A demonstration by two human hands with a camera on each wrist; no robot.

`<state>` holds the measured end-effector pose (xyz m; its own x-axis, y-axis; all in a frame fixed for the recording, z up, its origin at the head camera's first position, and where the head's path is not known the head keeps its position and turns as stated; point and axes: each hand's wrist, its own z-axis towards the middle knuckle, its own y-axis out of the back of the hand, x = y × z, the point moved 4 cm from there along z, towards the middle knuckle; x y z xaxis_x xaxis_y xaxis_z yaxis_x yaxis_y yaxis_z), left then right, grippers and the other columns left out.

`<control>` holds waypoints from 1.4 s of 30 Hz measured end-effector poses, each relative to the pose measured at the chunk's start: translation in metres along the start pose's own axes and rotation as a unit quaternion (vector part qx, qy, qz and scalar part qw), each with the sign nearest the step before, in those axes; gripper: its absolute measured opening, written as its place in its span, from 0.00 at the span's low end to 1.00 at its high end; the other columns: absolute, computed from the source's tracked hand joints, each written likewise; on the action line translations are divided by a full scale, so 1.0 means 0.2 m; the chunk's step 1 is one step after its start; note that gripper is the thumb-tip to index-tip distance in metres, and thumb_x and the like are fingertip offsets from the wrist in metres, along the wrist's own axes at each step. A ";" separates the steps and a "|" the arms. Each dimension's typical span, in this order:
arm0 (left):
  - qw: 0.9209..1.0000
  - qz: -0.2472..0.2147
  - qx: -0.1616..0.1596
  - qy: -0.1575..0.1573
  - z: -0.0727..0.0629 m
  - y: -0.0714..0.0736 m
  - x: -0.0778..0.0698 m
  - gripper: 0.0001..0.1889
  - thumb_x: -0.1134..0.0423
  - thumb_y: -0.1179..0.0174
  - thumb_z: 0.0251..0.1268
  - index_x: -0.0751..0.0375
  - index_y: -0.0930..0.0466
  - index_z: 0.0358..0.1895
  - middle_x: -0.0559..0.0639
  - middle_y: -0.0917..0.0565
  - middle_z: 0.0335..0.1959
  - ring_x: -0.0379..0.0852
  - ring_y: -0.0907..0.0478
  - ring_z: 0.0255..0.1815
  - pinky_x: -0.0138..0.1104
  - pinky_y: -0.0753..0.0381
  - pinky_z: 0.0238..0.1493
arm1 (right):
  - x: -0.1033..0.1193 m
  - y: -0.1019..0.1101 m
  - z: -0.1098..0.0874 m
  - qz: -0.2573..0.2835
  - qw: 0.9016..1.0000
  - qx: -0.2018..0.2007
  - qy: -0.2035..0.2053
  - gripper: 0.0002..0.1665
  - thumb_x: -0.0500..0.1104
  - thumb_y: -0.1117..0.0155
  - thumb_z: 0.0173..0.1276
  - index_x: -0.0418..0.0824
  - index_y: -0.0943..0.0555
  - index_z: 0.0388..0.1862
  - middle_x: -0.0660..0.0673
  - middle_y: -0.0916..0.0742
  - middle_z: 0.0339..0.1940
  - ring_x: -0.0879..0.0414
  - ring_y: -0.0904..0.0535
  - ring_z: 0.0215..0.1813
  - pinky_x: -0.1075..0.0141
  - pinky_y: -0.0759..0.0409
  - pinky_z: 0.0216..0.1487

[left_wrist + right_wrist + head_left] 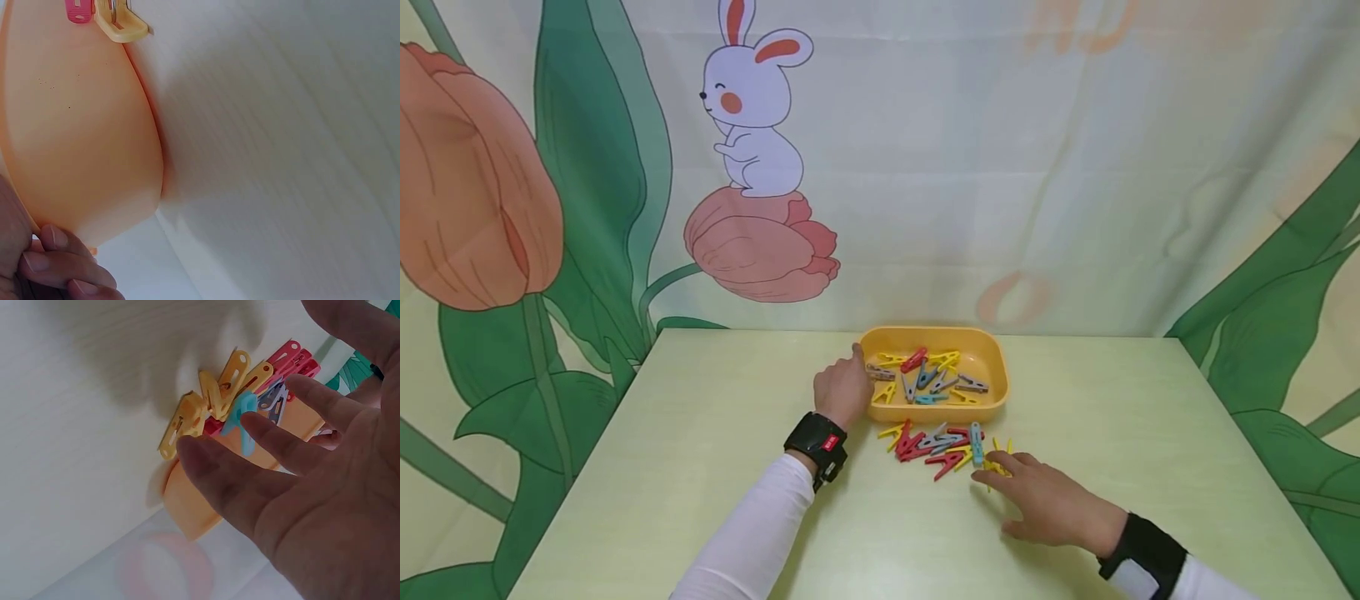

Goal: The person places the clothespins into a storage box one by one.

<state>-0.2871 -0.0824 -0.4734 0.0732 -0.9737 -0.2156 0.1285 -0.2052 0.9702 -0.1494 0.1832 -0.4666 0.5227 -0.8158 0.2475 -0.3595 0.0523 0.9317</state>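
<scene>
A yellow plastic tray (pixel 936 413) stands at the back of the table with several red, yellow, grey and blue clothespins (pixel 927 377) inside. My left hand (pixel 842 392) grips its left end, thumb at the rim; in the left wrist view the curled fingers (pixel 59 265) meet the tray wall (pixel 81 144). A loose heap of clothespins (pixel 917 446) lies along the tray's front side. Over the heap's right end, my right hand (pixel 1056 504) has its fingers spread. In the right wrist view those fingertips are close to a light blue clothespin (pixel 240 415) and yellow clothespins (pixel 182 425).
The pale table (pixel 685 467) ends at the back against a printed curtain (pixel 925 183) with a rabbit and tulips. The tray's far side is close to that back edge. Black bands (pixel 817 450) are strapped round both wrists over white sleeves.
</scene>
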 end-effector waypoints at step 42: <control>1.000 0.004 -0.002 -0.007 0.01 0.00 0.00 0.30 0.59 0.45 0.69 0.60 0.36 0.73 0.58 0.15 0.31 0.47 0.27 0.18 0.39 0.29 0.21 | -0.01 -0.11 0.10 -0.065 0.995 -0.010 0.078 0.06 0.38 0.32 0.65 0.48 0.18 0.39 0.55 0.26 0.30 0.63 0.32 0.29 0.71 0.28 0.35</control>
<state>-0.2887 -0.0827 -0.4730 0.0608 -0.9767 -0.2061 0.1313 -0.1968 0.9716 -0.1573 0.1728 -0.4934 0.6778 -0.7174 0.1612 -0.2662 -0.0351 0.9633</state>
